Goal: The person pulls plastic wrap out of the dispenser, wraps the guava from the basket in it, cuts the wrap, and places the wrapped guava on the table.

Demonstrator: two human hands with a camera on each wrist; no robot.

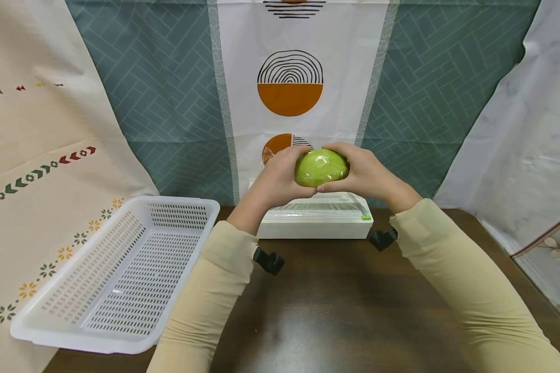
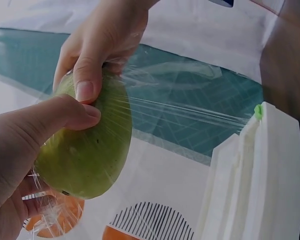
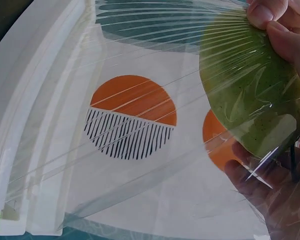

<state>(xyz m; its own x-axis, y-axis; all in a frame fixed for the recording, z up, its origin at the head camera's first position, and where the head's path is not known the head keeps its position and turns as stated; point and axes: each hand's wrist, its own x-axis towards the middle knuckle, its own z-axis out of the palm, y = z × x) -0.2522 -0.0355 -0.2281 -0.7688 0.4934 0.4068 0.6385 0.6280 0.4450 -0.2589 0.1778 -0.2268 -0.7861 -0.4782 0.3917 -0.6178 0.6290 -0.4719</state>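
A green mango point(image 1: 321, 168), covered in clear cling film, is held up above a white cling film dispenser point(image 1: 312, 230). My left hand point(image 1: 280, 178) grips its left side and my right hand point(image 1: 363, 171) grips the right side. The two thumbs meet on the near face of the fruit, as the left wrist view shows. From the mango, stretched film point(image 2: 190, 112) runs to the dispenser, which carries a green slide cutter point(image 1: 365, 217) at its right end. Pleats fan across the fruit's skin in the right wrist view, and loose film point(image 2: 50, 215) bunches near the left fingers.
To the left stands a white perforated plastic basket point(image 1: 140, 280) with nothing in it. The dark wooden table point(image 1: 335, 311) stretches in front of the dispenser. Patterned cloth point(image 1: 168, 93) hangs behind, and more cloth covers both sides.
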